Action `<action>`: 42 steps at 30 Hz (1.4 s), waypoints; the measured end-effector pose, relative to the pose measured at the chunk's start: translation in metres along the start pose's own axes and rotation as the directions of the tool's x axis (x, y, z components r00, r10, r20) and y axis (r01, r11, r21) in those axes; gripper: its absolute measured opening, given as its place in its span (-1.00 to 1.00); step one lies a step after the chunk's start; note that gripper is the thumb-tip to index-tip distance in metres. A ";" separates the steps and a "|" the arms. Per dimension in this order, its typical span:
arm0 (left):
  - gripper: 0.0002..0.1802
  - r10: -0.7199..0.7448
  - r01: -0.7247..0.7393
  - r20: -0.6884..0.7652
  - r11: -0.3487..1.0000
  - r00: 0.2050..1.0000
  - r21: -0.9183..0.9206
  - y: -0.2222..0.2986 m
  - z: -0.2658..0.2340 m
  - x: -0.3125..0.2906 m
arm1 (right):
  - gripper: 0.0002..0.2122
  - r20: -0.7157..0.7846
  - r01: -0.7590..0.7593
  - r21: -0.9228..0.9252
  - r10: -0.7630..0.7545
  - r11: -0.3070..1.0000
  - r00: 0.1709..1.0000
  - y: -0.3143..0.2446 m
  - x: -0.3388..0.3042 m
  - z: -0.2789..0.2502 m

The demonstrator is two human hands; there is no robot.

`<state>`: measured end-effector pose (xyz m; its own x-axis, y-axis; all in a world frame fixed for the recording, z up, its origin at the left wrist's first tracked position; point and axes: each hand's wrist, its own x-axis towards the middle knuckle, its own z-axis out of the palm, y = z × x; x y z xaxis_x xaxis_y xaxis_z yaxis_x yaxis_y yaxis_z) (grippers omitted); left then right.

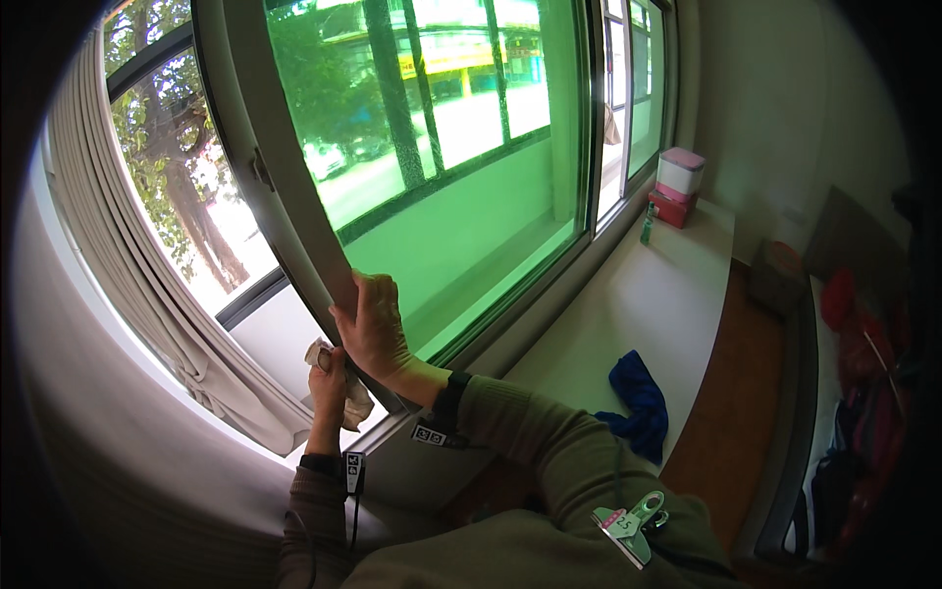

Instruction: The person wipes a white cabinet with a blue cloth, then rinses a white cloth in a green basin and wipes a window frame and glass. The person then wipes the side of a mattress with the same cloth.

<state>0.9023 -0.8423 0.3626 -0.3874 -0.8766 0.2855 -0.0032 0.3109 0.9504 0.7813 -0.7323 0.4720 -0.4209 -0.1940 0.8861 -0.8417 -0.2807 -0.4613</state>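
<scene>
Honestly, with the right hand [373, 329] wrapped shut around the sliding window frame [294, 187] and the left hand [329, 378] just below it closed on a white cloth [355, 401], fingers could easily get pinched if the sash gets slid.

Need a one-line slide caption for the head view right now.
Right hand grips the grey sliding window frame while left hand presses a crumpled white cloth beside it.

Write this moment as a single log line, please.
right hand: grips sliding window frame | left hand: holds white cloth at frame | blue cloth: on sill
</scene>
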 end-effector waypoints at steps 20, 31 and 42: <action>-0.38 -0.042 0.165 0.358 0.934 0.933 -0.318 -0.046 -0.033 0.023 | -0.39 0.121 -0.002 0.185 -0.021 0.983 0.992 -0.048 -0.032 0.023; -0.39 -0.074 0.064 -0.030 0.967 0.997 -0.246 -0.041 -0.089 -0.033 | -0.22 0.395 -0.052 0.435 -0.138 0.899 0.908 -0.079 -0.048 0.021; -0.66 0.323 -0.316 -0.418 0.945 0.849 0.087 0.004 -0.103 -0.141 | -0.45 0.651 -0.329 0.529 -0.125 0.782 0.749 -0.060 -0.056 0.013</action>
<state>1.0524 -0.7552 0.3387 0.0556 -0.7976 0.6007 0.0397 0.6029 0.7968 0.8603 -0.7165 0.4493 0.0103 -0.7219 0.6919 -0.3402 -0.6532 -0.6765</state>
